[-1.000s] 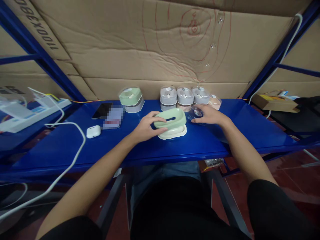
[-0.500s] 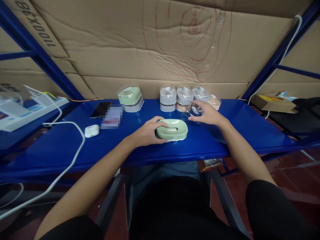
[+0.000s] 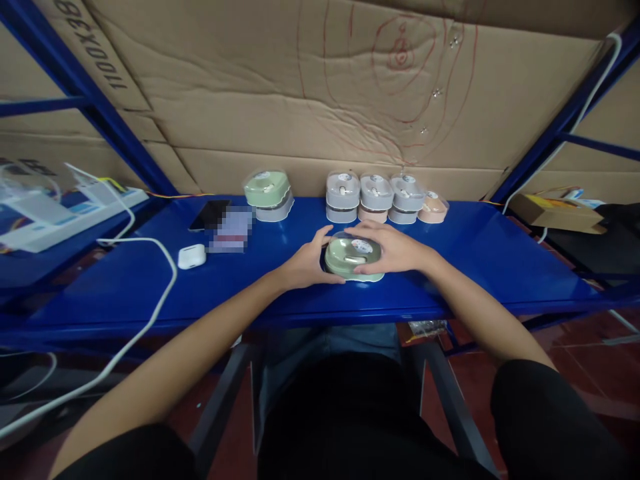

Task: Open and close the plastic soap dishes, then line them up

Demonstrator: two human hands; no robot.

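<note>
On the blue tabletop in front of me is a green soap box (image 3: 340, 263) with a slotted tray and a pale scalloped base. My right hand (image 3: 393, 248) grips a clear lid (image 3: 361, 246) bearing a round sticker, with fingers over its far side and thumb at the front. The lid sits over the green tray; whether it is fully seated I cannot tell. At the box's left end my left hand (image 3: 309, 261) is cupped open, thumb along the front and fingers apart behind. A small gap shows between its palm and the box.
Stacked grey soap boxes (image 3: 343, 193) and a peach one (image 3: 434, 207) stand along the back. A green-topped stack (image 3: 268, 193) is further left. A phone (image 3: 210, 215), a blurred flat item (image 3: 231, 230), a white earbud case (image 3: 192, 257), a cable (image 3: 160, 300) and a power strip (image 3: 75, 217) lie leftward.
The green tray came down onto the pale base in my left hand. My right hand carried the clear lid leftward and down over it. My left fingers have since loosened from the tray.
</note>
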